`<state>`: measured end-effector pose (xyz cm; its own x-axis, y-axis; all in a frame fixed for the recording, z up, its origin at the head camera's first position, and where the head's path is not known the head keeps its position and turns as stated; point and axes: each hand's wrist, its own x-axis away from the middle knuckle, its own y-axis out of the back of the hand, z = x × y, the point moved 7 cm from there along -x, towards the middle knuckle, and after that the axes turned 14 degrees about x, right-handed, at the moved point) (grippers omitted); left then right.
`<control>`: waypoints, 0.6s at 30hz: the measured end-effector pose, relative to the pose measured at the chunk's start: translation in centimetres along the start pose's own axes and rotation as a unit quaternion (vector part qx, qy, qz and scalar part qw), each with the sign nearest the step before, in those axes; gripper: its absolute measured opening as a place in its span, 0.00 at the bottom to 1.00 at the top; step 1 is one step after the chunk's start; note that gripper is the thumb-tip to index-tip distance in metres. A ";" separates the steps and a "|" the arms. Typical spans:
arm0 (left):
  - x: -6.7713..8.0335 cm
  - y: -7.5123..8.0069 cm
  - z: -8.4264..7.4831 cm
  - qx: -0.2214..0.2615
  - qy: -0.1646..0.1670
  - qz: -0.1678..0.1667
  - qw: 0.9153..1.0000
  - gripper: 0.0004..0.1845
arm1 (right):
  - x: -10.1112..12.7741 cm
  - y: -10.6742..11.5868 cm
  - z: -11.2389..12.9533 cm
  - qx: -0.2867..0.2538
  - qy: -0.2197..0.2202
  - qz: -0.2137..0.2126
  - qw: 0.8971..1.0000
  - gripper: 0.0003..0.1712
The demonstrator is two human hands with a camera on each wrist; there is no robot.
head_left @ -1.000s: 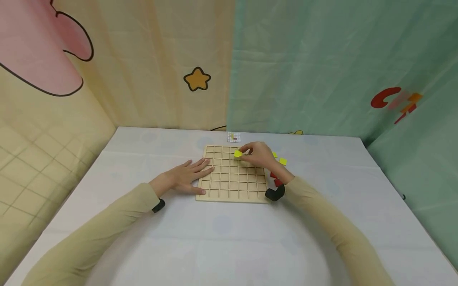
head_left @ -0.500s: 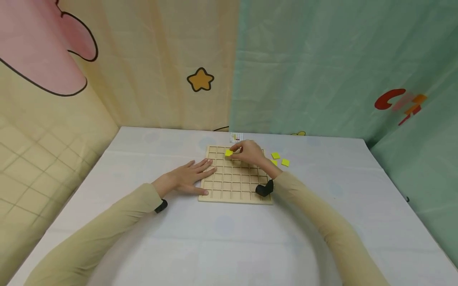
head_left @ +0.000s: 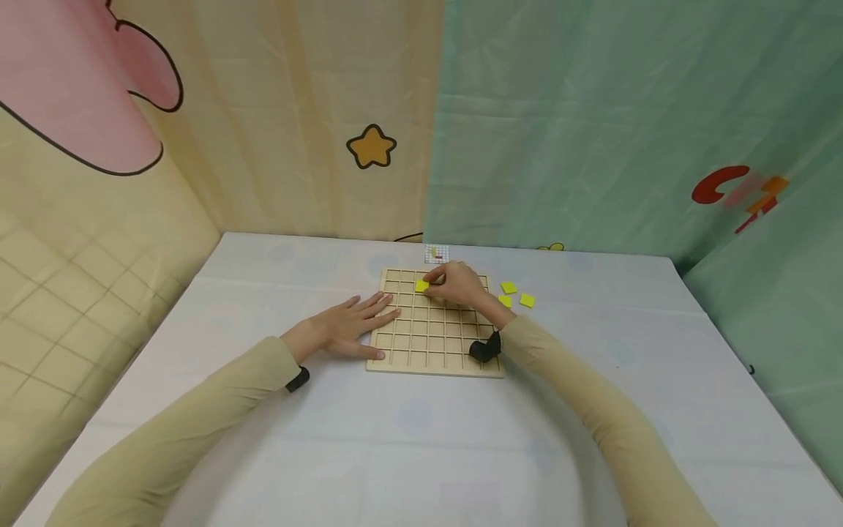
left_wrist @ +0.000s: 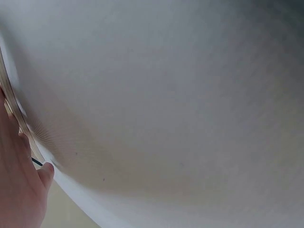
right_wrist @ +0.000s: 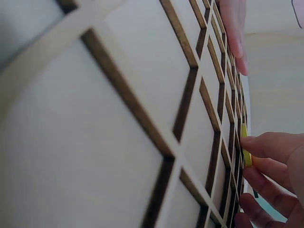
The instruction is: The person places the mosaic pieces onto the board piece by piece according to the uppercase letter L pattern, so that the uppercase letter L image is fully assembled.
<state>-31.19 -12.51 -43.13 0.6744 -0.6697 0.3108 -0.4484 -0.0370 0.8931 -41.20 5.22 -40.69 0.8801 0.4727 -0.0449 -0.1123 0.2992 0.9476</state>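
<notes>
Right hand (head_left: 457, 284) pinches one yellow tile (head_left: 421, 285) at the far row of the wooden grid board (head_left: 435, 362); left hand (head_left: 345, 328) lies flat, fingers straight, on the board's left edge. Three more yellow tiles (head_left: 516, 295) lie on the tabletop (head_left: 421, 439), right of the board.

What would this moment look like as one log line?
right hand: pinches yellow tile on wooden grid board | left hand: flat on board edge | spare yellow tiles: beside board
</notes>
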 end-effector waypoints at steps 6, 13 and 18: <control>-0.1 0.1 -0.1 0.000 0.004 0.004 1.000 0.46 | 0.0 -0.2 -0.1 0.005 -0.011 0.018 1.000 0.18; 0.1 0.2 -0.2 0.002 0.006 0.007 1.000 0.46 | -0.1 -0.3 0.2 0.021 -0.005 0.026 0.999 0.18; 0.1 0.2 -0.2 0.000 0.006 0.010 1.000 0.45 | -0.2 -0.5 0.2 0.021 -0.007 0.030 0.999 0.18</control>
<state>-31.09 -12.43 -42.83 0.6730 -0.6609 0.3320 -0.4617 -0.0248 0.8867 -41.24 4.82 -41.05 0.8786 0.4774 0.0159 -0.1455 0.2357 0.9609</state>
